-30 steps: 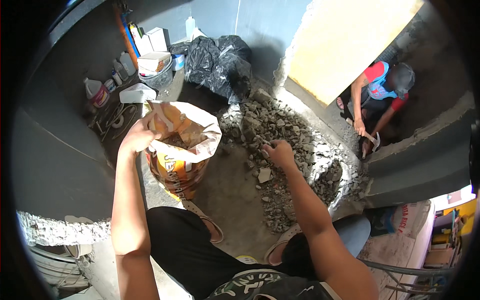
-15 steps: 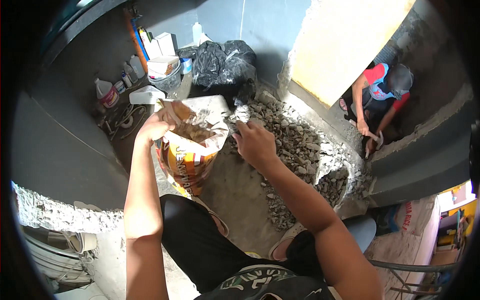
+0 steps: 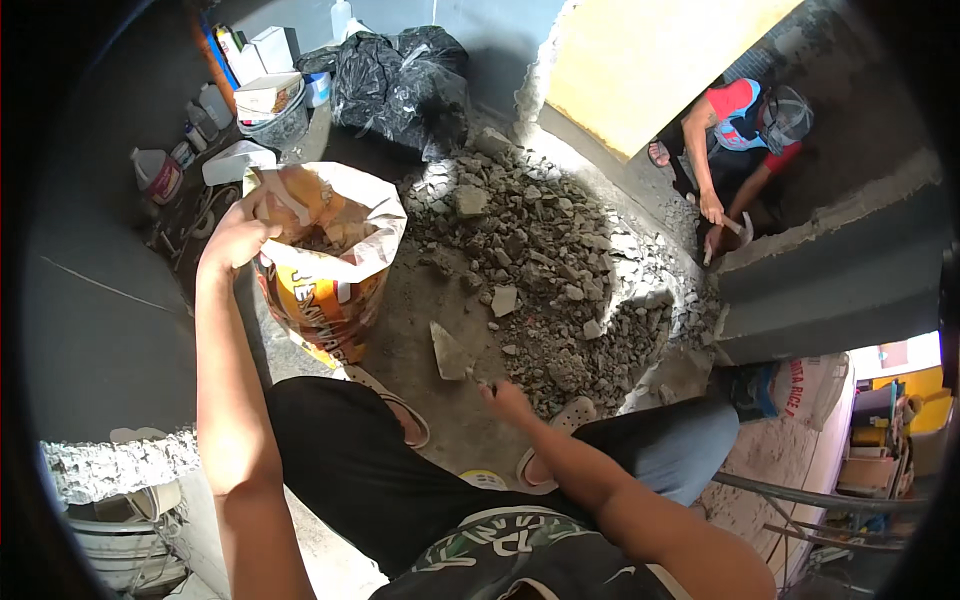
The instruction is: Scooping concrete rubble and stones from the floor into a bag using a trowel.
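My left hand (image 3: pixel 237 235) grips the rolled pale rim of an orange printed sack (image 3: pixel 322 305), whose open mouth shows a little dusty material inside. My right hand (image 3: pixel 505 398) is low over the floor, just in front of my knees, closed on the handle of a trowel (image 3: pixel 450 350); its flat, pale dusty blade rests at floor level left of a wide heap of broken concrete rubble (image 3: pixel 545 260). My sandalled feet flank the bare patch of floor under the trowel.
A person (image 3: pixel 745 135) squats at right, holding a hammer and a chisel beside a broken wall edge. Black bags (image 3: pixel 385 90), a bucket (image 3: pixel 270 125) and jugs (image 3: pixel 158 172) stand behind the sack. Metal bars (image 3: pixel 820 500) and a white sack (image 3: pixel 800 390) lie at lower right.
My right hand has moved from beside the sack's mouth down toward me, bringing the trowel to the floor. My left hand still grips the sack. The view has shifted, raising the scene in frame.
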Demonstrator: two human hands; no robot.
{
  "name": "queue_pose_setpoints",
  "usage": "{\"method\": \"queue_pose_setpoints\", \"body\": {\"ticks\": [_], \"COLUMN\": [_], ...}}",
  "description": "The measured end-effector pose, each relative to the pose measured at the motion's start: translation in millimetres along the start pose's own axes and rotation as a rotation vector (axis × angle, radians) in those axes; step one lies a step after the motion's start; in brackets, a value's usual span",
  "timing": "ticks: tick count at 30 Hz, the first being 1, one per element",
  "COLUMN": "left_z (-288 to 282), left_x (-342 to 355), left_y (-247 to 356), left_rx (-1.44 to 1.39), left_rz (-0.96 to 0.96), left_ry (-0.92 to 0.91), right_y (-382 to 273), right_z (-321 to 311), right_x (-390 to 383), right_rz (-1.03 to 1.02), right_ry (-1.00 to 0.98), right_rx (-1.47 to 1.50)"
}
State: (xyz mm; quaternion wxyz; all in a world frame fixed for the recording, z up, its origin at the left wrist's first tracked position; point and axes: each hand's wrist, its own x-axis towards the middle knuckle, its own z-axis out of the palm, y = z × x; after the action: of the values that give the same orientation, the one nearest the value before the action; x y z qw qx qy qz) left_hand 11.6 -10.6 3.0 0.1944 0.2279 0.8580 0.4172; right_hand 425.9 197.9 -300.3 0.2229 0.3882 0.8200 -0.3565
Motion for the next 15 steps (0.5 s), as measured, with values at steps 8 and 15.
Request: {"method": "queue_pose_setpoints", "body": {"ticks": [8, 15], "left_z": [-5, 3], "left_x": [2, 3], "left_y": [-1, 9], "left_rx": [-0.056, -0.051], "left_rz": [0.018, -0.003], "left_ry": [-0.005, -0.038], "right_y": [13, -59], "right_z": [-44, -137], "right_x": [73, 202], "right_rz": [0.097, 0.254], "right_ry": [0.299, 0.353], "right_rx": [-0.016, 0.175]}}
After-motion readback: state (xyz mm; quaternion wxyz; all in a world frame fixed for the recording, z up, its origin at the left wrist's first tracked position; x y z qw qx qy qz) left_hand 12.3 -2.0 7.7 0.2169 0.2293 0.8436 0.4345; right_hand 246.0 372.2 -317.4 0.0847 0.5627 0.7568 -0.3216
